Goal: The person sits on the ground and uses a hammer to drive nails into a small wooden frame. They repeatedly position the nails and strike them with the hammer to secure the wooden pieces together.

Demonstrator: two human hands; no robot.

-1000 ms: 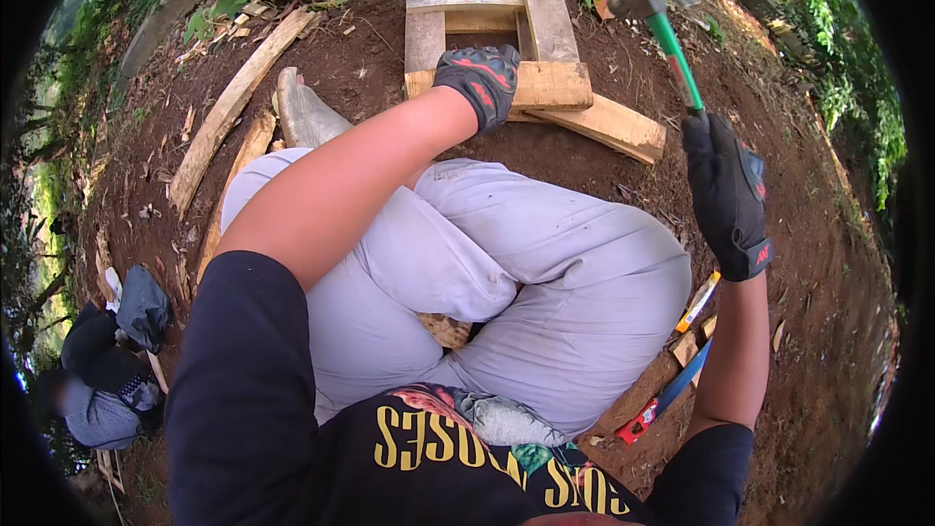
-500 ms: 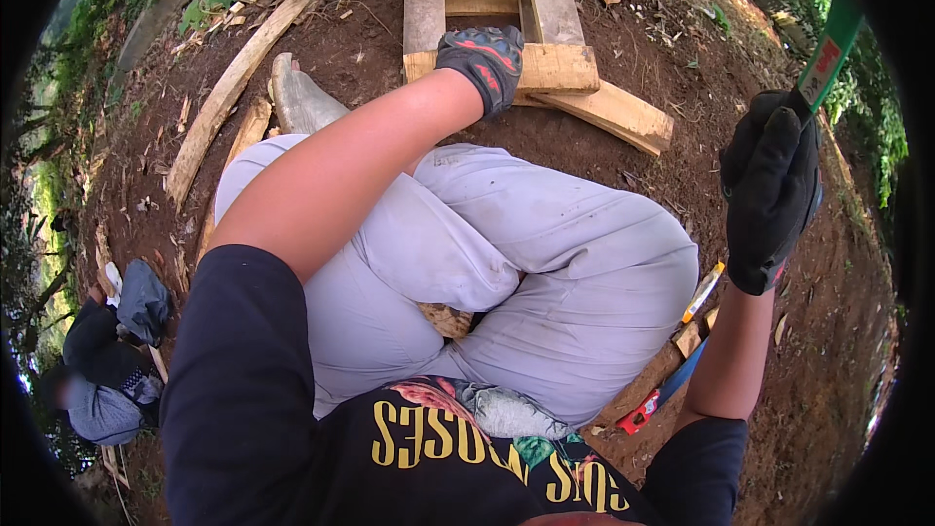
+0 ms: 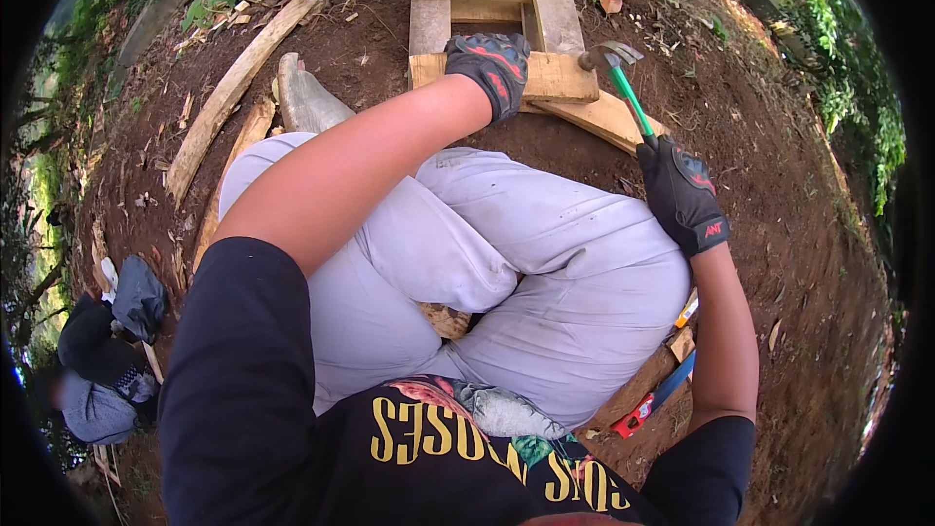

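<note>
A small rectangular wooden frame (image 3: 557, 12) lies on the soil ahead of me. Its near side is a thicker pale board (image 3: 562, 79). My left hand (image 3: 489, 76), in a black and red work glove, is closed over that board, left of its middle. My right hand (image 3: 684, 193), gloved alike, grips the green handle of a claw hammer (image 3: 630, 95). The hammer's metal head rests against or just beside the board's right end; whether it touches I cannot tell. Another pale board (image 3: 596, 123) lies slanted under the frame's near right corner.
Two long wood pieces, one a curved plank (image 3: 237, 90), lie at the left. A blue tool with a red end (image 3: 638, 416) and a partly hidden yellow tool (image 3: 687, 312) lie by my right leg. Another person (image 3: 97, 360) sits low at far left.
My right hand has swung the hammer down and inward from the upper right to the board's right end. My left hand stays on the board.
</note>
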